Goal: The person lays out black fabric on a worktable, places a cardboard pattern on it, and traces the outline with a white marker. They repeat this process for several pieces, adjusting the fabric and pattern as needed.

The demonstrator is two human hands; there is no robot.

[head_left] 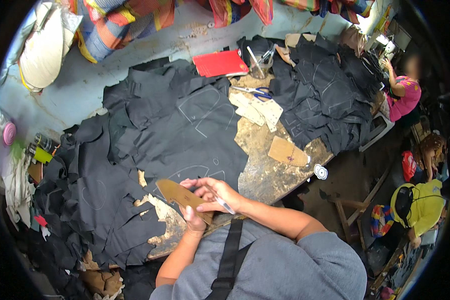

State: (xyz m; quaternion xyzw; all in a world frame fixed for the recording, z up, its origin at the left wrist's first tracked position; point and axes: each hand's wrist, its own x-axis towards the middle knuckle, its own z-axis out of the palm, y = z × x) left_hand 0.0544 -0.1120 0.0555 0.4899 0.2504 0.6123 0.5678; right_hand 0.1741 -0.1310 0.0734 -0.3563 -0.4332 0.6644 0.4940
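Note:
A brown shoe-sole-shaped cardboard pattern (177, 193) is raised just over the near table edge. My left hand (195, 221) pinches its lower end, thumb up. My right hand (219, 194) reaches across to the pattern's side, with a slim pen (226, 205) tucked between its fingers. Those fingers are curled, and the thumb lies near the pattern. Beneath and beyond both hands spread black leather-like sheets (170, 145) with white outlines drawn on them. A second brown cardboard pattern (288, 151) lies flat to the right.
Scissors (260, 92), pale perforated templates (257, 111), a red notebook (220, 63) and a clear cup of pens (261, 65) sit farther back on the worn table (255, 167). A white spool (320, 172) stands by the right edge. Two other people work at right.

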